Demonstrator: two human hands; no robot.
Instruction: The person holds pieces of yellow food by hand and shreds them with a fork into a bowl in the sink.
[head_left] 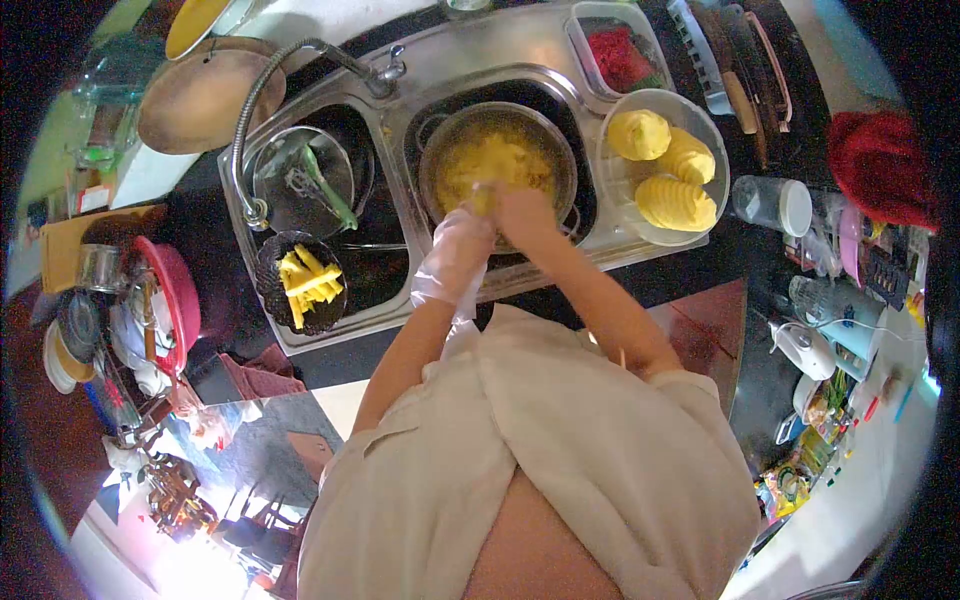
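My left hand (462,245), in a clear plastic glove, is closed around a small yellow piece of pineapple (484,199) over the metal pot. Close against it is my right hand (526,216), bare and blurred, with its fingers curled in; what they hold, if anything, is hidden. Below both hands, the pot (432,205) stands in the right sink basin and contains many yellow pieces. Right of the pot, a clear plastic tub (607,190) holds three peeled pineapples (676,204) with carved grooves. A dark basket (268,285) at the left contains yellow pineapple strips (312,276).
A curved faucet (243,130) arches over the left basin, where a glass bowl (268,205) holds a green-handled tool (328,190). Behind the tub sits a container with red contents (618,58). Knives (742,100) and a lidded jar (772,205) lie to the right; a pink basin (178,300) stands left.
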